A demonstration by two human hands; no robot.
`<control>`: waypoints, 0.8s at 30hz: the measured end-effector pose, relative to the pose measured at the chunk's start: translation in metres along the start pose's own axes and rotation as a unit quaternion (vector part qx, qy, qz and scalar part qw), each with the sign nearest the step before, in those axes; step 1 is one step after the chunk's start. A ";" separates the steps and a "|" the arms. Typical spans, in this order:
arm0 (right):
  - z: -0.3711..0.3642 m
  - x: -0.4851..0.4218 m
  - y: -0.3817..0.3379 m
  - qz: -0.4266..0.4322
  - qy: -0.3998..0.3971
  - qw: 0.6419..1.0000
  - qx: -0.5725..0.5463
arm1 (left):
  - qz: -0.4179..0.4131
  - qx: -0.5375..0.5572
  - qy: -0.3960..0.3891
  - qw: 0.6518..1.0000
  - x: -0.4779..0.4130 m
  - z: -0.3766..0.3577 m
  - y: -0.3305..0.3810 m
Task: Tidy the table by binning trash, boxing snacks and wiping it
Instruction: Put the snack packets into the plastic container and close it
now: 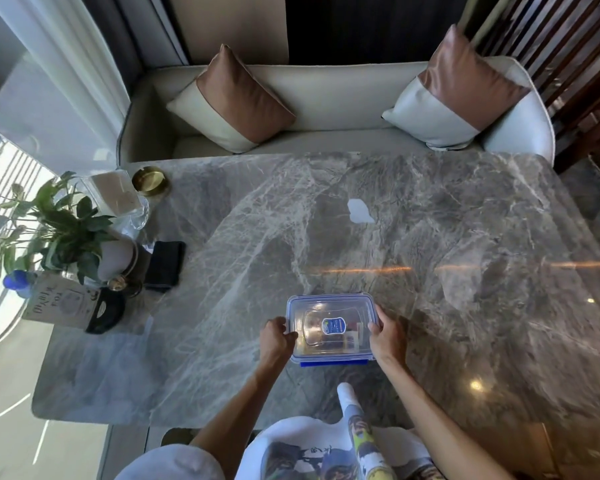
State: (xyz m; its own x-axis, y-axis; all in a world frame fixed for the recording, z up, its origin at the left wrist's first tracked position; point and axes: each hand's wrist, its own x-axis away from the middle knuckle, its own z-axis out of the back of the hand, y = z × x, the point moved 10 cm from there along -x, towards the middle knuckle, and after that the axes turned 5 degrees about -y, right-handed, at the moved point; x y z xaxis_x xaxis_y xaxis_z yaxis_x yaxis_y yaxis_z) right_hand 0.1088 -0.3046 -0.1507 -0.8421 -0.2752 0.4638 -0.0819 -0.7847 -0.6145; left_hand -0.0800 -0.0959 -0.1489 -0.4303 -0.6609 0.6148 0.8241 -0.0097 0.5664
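Observation:
A clear plastic snack box (330, 329) with a blue-edged lid and blue clips stands on the grey marble table (465, 271), near its front edge. Snack packets show dimly through the lid. My left hand (275, 337) grips the box's left side and my right hand (388, 336) holds its right side, fingers on the lid's edge. A folded dark cloth (164, 266) lies at the table's left side. A small white scrap (360, 211) lies near the middle of the table.
On the left end stand a potted plant (58, 230), a tissue holder (115, 194), a brass ashtray (151, 181), a printed card (61, 301) and a black object (106, 311). A cream sofa (326, 95) with two cushions runs behind the table.

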 end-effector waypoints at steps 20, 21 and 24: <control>-0.061 0.022 -0.052 0.147 -0.142 0.896 0.393 | -0.144 -0.354 -0.115 0.917 -0.047 -0.032 0.095; -0.061 0.022 -0.052 0.144 -0.140 0.895 0.398 | -0.129 -0.366 -0.144 0.910 -0.054 -0.035 0.094; -0.062 0.019 -0.053 0.143 -0.125 0.894 0.407 | -0.095 -0.304 -0.226 0.921 -0.066 -0.049 0.090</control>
State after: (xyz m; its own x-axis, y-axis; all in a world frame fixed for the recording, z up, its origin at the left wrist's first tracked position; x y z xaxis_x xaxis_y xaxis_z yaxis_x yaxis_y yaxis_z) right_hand 0.0643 -0.2344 -0.1488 -0.6135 -0.5640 0.5528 0.6172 -0.7791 -0.1099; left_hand 0.0406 -0.0904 -0.1653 -0.5839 -0.2265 0.7796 0.7130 -0.6022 0.3591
